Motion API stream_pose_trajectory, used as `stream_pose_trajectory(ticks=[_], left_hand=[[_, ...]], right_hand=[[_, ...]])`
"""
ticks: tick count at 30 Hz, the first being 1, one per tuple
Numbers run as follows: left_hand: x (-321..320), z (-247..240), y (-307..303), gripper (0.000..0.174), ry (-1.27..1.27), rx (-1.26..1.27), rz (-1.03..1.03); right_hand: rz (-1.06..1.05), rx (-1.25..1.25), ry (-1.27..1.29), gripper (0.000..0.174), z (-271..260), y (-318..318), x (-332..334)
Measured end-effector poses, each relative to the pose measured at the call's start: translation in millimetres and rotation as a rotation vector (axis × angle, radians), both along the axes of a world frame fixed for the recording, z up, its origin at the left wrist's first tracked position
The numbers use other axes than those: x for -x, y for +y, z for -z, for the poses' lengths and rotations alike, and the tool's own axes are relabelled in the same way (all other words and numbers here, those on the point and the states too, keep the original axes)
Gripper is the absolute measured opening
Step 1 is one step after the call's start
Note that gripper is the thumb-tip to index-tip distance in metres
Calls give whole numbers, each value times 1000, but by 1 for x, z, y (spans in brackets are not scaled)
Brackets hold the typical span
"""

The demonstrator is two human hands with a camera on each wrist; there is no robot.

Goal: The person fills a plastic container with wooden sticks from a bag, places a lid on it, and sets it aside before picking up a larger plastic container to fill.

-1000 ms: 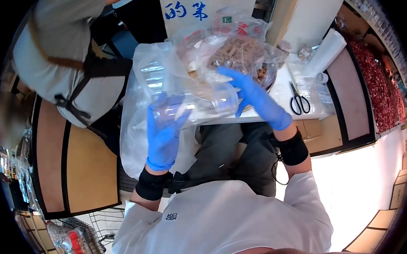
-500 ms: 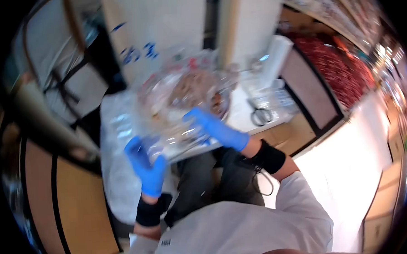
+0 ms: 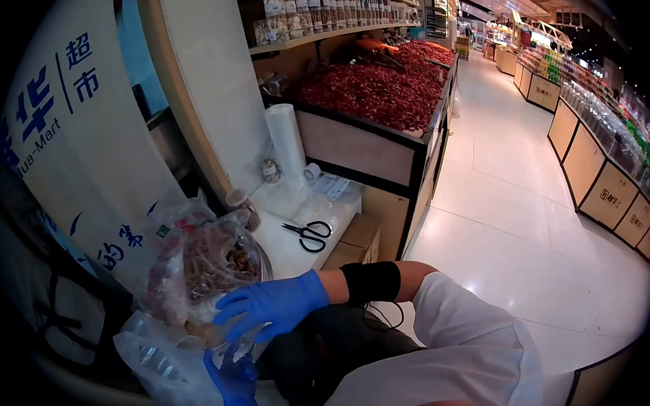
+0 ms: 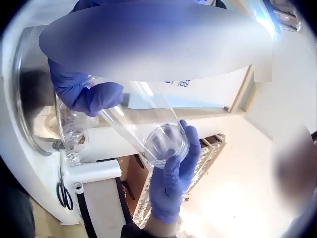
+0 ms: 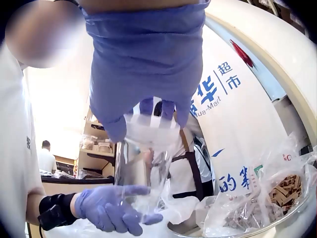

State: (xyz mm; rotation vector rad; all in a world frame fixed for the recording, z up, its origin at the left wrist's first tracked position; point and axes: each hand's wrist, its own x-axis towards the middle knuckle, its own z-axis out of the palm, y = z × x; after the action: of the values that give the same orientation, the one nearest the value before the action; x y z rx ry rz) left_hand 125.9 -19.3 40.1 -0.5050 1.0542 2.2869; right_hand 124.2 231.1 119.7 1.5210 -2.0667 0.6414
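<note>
A clear, see-through plastic jar (image 5: 143,168) is held between both blue-gloved hands. My right hand (image 3: 279,304) has its fingers and thumb around one end of it, the upper end in the right wrist view. Lower down, my left hand (image 3: 233,381) grips the other end, thumb on one side and fingers on the other. Through the wall of the jar (image 4: 136,111) in the left wrist view, no contents show. In the head view the right hand covers most of the jar. Just beyond the hands lies a clear bag of brown strips (image 3: 201,263).
Black-handled scissors (image 3: 310,236) lie on the white table (image 3: 271,212), near a plastic roll (image 3: 286,143) and a tape roll (image 3: 311,171). A translucent plastic bag (image 3: 154,363) hangs at the left. Behind stands a bin of dark red goods (image 3: 378,84), with an aisle (image 3: 485,218) to the right.
The head view has swung to the right, bringing the aisle in. The jar lay crosswise between spread hands earlier; now the right hand's fingers wrap its end and the hands appear closer together.
</note>
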Motion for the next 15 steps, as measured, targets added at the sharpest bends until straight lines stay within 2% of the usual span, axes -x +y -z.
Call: stream_pose_trajectory(ticks=[1, 3, 4, 6, 7, 9, 10, 11, 12, 13, 15], left_hand=[[2, 8, -2, 76, -5, 3, 1], [8, 31, -10, 77, 57, -57, 199], [11, 41, -4, 77, 49, -54, 195], [17, 53, 9, 76, -39, -85, 46], [9, 25, 23, 64, -89, -88, 15], [13, 11, 29, 64, -23, -67, 37], [14, 10, 30, 64, 41, -48, 57], [15, 13, 29, 64, 34, -46, 54], [18, 15, 28, 65, 136, 46, 0], [23, 17, 27, 66, 240, 139, -51], [33, 25, 23, 67, 219, 148, -2]], right_hand=[[1, 3, -5, 52, 6, 4, 5], [-75, -20, -383, 50, 17, 10, 13], [-79, -17, -390, 50, 18, 8, 12], [110, 139, -288, 50, 20, 3, 9], [112, 143, -290, 50, 22, 4, 11], [484, 250, -148, 55, 28, 6, 21], [482, 249, -156, 55, 37, 12, 30], [397, 123, -350, 61, 47, 22, 41], [310, -2, -538, 66, 52, 29, 49], [310, 2, -542, 66, 39, 30, 44], [287, -41, -911, 70, 11, 31, 29]])
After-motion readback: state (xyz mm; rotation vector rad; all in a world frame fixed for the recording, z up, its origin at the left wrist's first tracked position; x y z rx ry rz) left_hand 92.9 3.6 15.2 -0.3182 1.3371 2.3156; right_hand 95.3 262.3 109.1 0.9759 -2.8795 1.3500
